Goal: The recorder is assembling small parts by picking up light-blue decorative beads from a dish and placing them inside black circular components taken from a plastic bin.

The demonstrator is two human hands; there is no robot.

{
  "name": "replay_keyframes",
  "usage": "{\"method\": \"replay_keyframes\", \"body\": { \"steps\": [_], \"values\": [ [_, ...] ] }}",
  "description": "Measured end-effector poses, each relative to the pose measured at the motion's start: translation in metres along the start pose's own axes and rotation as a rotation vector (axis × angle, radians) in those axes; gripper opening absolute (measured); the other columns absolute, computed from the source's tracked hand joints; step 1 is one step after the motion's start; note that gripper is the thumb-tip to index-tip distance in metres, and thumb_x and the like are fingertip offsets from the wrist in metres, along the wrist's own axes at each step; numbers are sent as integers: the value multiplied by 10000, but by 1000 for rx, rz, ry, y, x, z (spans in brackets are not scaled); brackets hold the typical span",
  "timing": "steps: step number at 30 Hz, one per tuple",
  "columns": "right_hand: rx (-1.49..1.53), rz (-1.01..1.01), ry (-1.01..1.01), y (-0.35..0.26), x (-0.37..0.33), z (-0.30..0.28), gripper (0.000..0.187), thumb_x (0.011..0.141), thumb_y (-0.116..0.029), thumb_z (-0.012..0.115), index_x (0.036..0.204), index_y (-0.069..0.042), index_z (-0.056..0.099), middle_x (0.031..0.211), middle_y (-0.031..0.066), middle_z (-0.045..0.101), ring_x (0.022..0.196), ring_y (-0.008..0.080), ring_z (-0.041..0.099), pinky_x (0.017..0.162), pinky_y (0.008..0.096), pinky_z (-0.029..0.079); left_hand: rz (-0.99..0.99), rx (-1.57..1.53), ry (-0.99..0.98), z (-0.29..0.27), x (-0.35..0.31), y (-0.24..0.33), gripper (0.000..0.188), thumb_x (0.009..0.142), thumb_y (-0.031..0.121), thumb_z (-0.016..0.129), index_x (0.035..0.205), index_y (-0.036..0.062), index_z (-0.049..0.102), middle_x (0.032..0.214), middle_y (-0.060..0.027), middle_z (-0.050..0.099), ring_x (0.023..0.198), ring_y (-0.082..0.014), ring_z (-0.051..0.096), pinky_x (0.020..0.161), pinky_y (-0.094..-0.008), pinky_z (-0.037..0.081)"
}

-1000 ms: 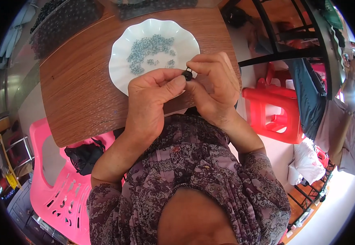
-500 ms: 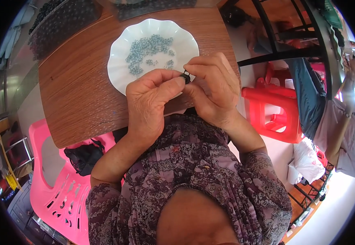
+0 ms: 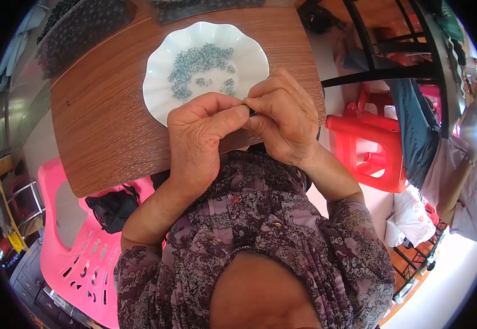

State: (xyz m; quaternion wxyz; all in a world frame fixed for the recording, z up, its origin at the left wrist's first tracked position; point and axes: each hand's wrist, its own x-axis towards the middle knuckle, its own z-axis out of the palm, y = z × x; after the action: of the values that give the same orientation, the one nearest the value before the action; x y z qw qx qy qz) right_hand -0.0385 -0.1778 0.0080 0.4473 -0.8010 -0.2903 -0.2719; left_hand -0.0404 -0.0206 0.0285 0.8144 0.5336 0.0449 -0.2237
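A small black part (image 3: 251,112) sits between my hands, just over the near right rim of a white scalloped plate (image 3: 159,93). The thumb and index finger of my left hand (image 3: 195,140) pinch it from one side. My right hand (image 3: 287,123) meets it from the other, thumb and fingertips pressed close against it. The fingertips hide most of the part, so its exact kind does not show. On the plate lie many tiny clear bluish pieces (image 3: 203,57) in a curved heap, with a few small clusters apart from it.
The plate stands on a brown wood-grain table (image 3: 107,126). Trays of dark small pieces (image 3: 85,33) lie along its far edge. A pink chair (image 3: 57,241) with a black bag (image 3: 115,208) is at left; red stools (image 3: 362,148) and a seated person (image 3: 458,181) are at right.
My right fingertips have closed in over the black part, covering a small loop that showed above it. Both hands stay in nearly the same place.
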Motion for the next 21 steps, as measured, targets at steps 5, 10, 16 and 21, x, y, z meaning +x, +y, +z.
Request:
{"method": "replay_keyframes", "body": {
  "steps": [5,10,16,21],
  "values": [
    [8,86,70,0,2,4,321,549,29,725,821,2,557,766,119,558,670,255,524,554,312,420,35,-30,11,1,2,1,139,830,60,591,910,-49,621,819,-67,637,704,-83,588,611,-190,475],
    [-4,146,131,-3,0,8,336,561,68,699,860,2,561,799,117,576,692,263,537,573,316,431,58,-44,-7,2,3,6,140,861,73,578,945,-36,600,867,-43,610,799,-73,564,686,-188,462],
    [-132,91,123,-19,1,12,387,572,111,621,944,13,571,840,135,576,708,298,535,601,343,443,40,5,-30,0,-4,0,161,860,84,605,982,-10,557,847,-25,578,774,-67,546,623,-188,470],
    [5,193,116,-27,7,4,444,612,88,682,1042,43,578,871,135,608,690,246,542,580,303,447,321,255,-9,-22,3,14,137,833,39,622,952,-19,588,867,-21,595,812,-73,527,705,-203,446]
  ]
}}
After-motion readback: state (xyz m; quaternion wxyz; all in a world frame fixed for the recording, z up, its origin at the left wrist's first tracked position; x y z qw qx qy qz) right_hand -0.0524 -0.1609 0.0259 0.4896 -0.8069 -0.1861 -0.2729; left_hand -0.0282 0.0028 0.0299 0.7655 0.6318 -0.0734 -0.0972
